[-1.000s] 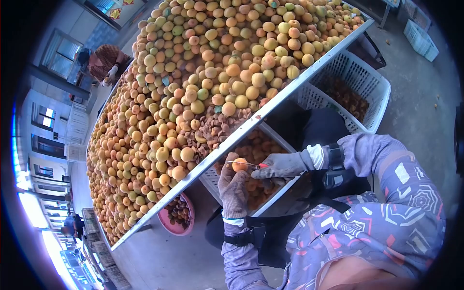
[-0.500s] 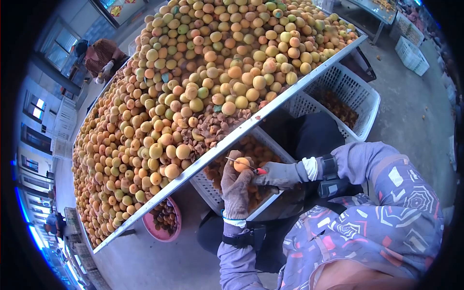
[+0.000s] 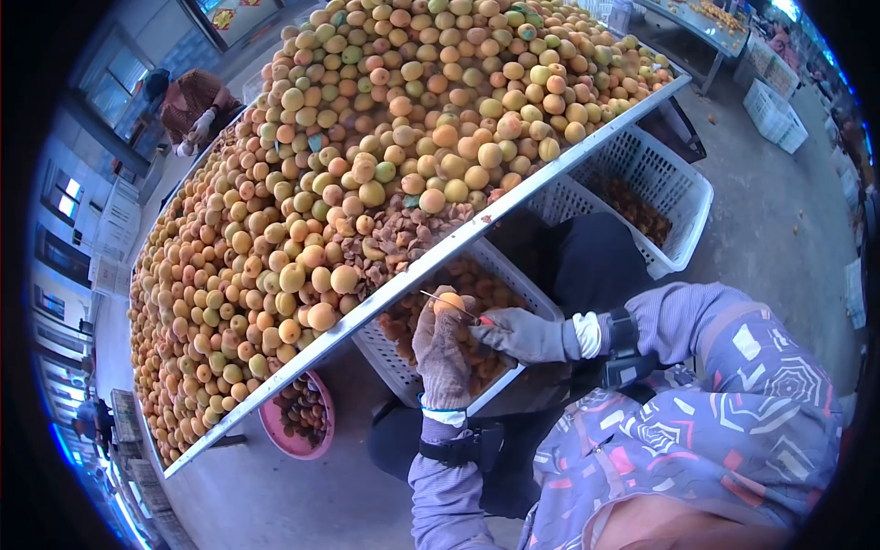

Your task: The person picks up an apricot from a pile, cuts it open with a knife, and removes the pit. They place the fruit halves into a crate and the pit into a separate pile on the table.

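My left hand (image 3: 442,356), in a grey knit glove, grips an orange apricot (image 3: 448,303) above a white crate. My right hand (image 3: 522,335), also gloved, holds a small knife (image 3: 456,309) with a red handle, its thin blade laid across the apricot. Both hands meet just below the metal edge of the table (image 3: 431,266). A huge heap of yellow-orange apricots (image 3: 367,174) covers the table. Beside its near edge lies a patch of brown pits and halves (image 3: 403,240).
The white crate (image 3: 513,280) under my hands holds cut apricots. A second white crate (image 3: 683,188) to the right holds darker pieces. A pink basin (image 3: 275,431) with pits sits on the floor. Another person (image 3: 188,110) works at the table's far side.
The view has shifted slightly left and down. My hands stay together on the apricot, the knife still across it.
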A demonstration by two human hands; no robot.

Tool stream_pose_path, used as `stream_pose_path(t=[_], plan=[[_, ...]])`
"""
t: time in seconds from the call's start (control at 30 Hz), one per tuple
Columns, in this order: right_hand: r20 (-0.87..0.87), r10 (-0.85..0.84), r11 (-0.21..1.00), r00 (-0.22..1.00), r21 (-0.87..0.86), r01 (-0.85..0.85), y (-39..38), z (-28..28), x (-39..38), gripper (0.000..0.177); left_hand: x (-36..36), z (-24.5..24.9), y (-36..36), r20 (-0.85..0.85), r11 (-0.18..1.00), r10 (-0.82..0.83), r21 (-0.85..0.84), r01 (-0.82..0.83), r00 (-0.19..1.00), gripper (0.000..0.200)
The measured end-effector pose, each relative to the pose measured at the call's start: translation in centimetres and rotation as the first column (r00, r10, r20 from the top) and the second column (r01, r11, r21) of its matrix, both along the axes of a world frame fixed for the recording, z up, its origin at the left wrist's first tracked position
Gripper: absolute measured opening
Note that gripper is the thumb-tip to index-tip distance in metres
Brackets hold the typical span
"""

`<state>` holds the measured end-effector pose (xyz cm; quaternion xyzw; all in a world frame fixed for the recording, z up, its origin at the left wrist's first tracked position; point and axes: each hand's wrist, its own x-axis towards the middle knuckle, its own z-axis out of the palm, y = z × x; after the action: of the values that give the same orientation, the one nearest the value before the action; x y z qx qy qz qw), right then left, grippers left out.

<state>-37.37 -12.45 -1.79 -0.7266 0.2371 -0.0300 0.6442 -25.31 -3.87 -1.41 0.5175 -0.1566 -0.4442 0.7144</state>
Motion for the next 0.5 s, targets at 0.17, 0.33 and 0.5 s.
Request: stream_pose_path(t=[0.17,0.33,0.5], plan=[[-0.05,0.0,0.985,0.999,0.171,0.009,0.0,1.2,0.5,0.036,-0.6,1.0,-0.2,0.078,0.997,0.082,-0.011,-0.082,0.994,0.03],[-0.156,0.064,0.987,0.986,0.153,-0.04,-0.4,2.1,0.6,0.032,0.0,0.1,-0.1,0.064,0.999,0.03,0.03,-0.032,0.998,0.028],[0.253,-0.061,0.987,0.966,0.16,0.02,1.5,-3.7,2.1,0.03,-0.6,0.5,-0.3,-0.186,0.995,0.078,0.079,-0.064,0.979,0.033]])
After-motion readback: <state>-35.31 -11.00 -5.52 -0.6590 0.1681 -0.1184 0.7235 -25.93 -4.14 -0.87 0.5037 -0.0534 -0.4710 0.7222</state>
